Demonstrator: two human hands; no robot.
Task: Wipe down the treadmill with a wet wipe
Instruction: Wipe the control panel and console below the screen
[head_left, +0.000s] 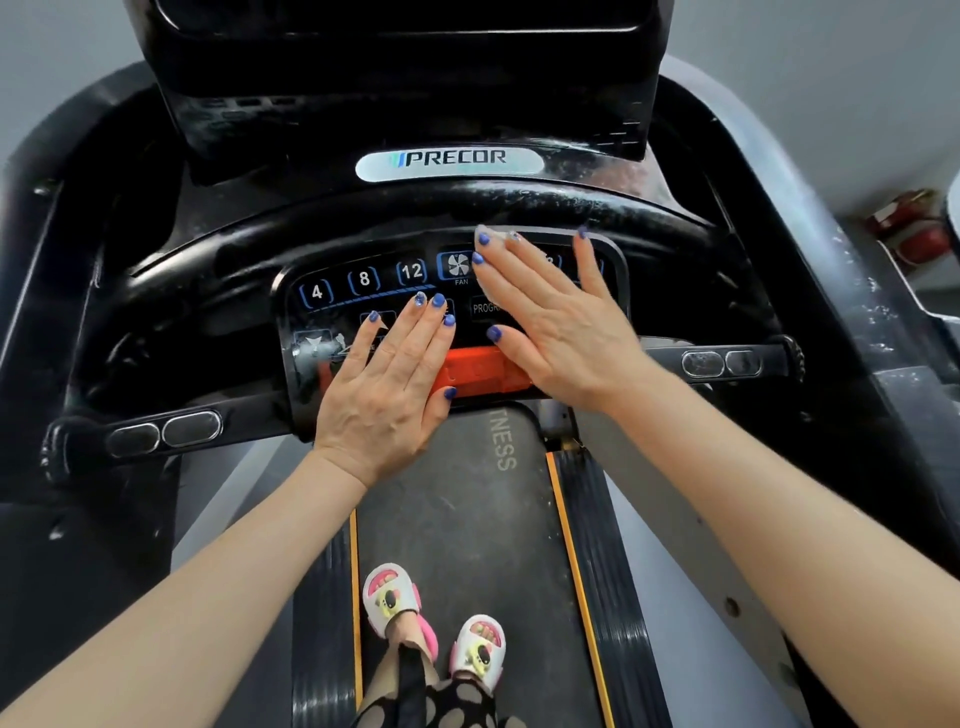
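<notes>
The black treadmill console's button panel (343, 291) fills the middle of the head view, with numbered keys, a fan key and an orange stop bar (475, 371). My left hand (387, 384) lies flat on the panel's lower left, fingers straight. On the right half, my right hand (550, 317) presses flat with fingers spread. A white wet wipe (493, 236) shows only as a sliver at the right hand's fingertips; the hand hides the rest.
A curved black handlebar (311, 228) arcs above the panel, under the brand badge (449, 162). Side grips with silver sensors (163, 434) (722, 362) stick out left and right. The running belt (467, 545) and my sandalled feet (431, 623) are below.
</notes>
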